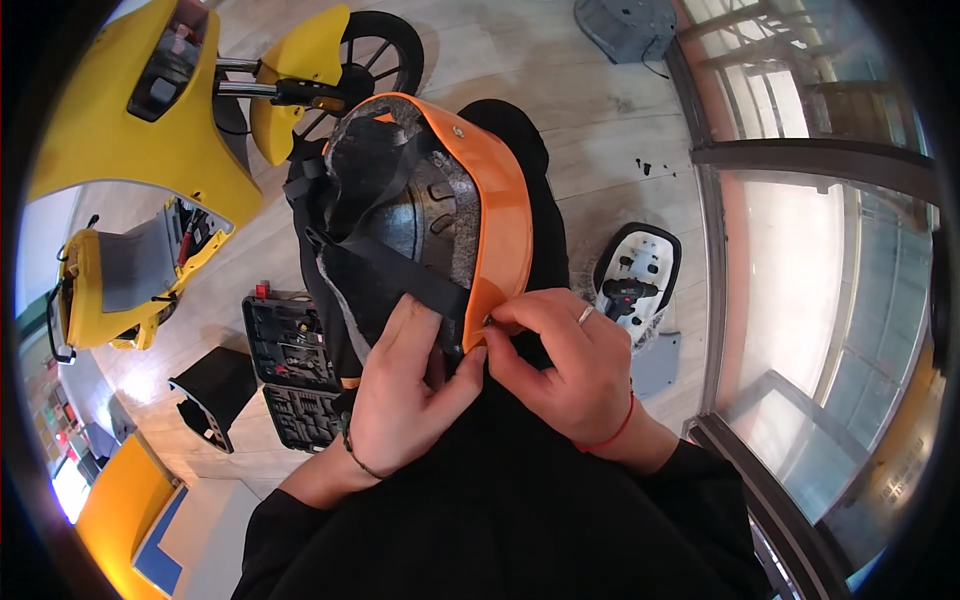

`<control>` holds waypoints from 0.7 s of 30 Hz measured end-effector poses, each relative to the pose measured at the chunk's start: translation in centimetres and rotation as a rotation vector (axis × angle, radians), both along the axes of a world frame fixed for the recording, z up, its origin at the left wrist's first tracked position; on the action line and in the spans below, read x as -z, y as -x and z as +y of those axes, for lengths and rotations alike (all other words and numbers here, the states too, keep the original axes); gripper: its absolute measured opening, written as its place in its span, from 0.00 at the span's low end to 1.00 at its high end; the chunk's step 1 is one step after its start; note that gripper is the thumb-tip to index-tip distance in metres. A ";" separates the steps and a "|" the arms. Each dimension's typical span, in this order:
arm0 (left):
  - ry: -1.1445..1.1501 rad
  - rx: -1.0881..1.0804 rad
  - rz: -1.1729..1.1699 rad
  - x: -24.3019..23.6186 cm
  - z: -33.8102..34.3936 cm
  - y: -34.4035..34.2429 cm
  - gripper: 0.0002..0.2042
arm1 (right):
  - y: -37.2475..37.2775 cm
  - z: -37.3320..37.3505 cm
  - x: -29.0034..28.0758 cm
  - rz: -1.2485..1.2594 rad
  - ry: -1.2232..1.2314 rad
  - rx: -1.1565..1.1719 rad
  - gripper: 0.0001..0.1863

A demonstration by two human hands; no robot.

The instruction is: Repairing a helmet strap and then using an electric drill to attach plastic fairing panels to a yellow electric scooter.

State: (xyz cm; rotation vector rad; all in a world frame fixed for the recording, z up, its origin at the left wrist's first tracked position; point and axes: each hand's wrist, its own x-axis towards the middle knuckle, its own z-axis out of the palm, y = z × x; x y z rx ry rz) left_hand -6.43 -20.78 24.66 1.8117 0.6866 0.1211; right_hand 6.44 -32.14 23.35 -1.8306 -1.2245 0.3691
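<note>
An orange helmet (503, 220) rests on my lap with its open inside turned up, showing grey worn padding. A wide black strap (408, 275) crosses its opening. My left hand (408, 400) grips the near rim, fingers inside by the strap and thumb against the outer edge. Just right of that thumb, my right hand (565, 360) pinches thumb and forefinger together at the rim. A tiny dark piece shows between those fingertips, too small to name. A metal rivet (459, 131) sits on the helmet's far side.
A yellow scooter (150, 130) stands at left, its front wheel (385, 65) beyond the helmet. An open toolbox (290, 345) and a black bin-like part (215, 395) lie left. At right are a white shell (637, 262) holding a black drill (628, 292), and glass doors (800, 290).
</note>
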 end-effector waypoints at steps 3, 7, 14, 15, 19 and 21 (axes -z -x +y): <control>0.003 -0.012 0.045 0.1 -0.7 -0.3 0.19 | -0.1 -0.3 0.4 -0.100 0.000 0.011 0.15; -0.067 0.029 0.059 0.6 -1.5 -0.6 0.16 | -0.1 -0.9 0.7 -0.135 0.032 0.028 0.14; -0.156 0.074 0.041 1.5 -2.0 -1.3 0.14 | 0.0 -1.5 0.7 0.022 0.136 0.118 0.11; -0.204 0.087 0.014 1.5 -2.0 -1.4 0.14 | -0.1 -1.6 0.7 0.100 0.151 0.123 0.11; -0.357 0.145 0.003 1.6 -2.0 -1.5 0.15 | -1.2 -2.3 0.4 0.385 0.211 0.178 0.10; -0.429 0.168 -0.022 1.9 -2.2 -1.7 0.16 | -1.4 -2.5 0.3 0.521 0.181 0.174 0.13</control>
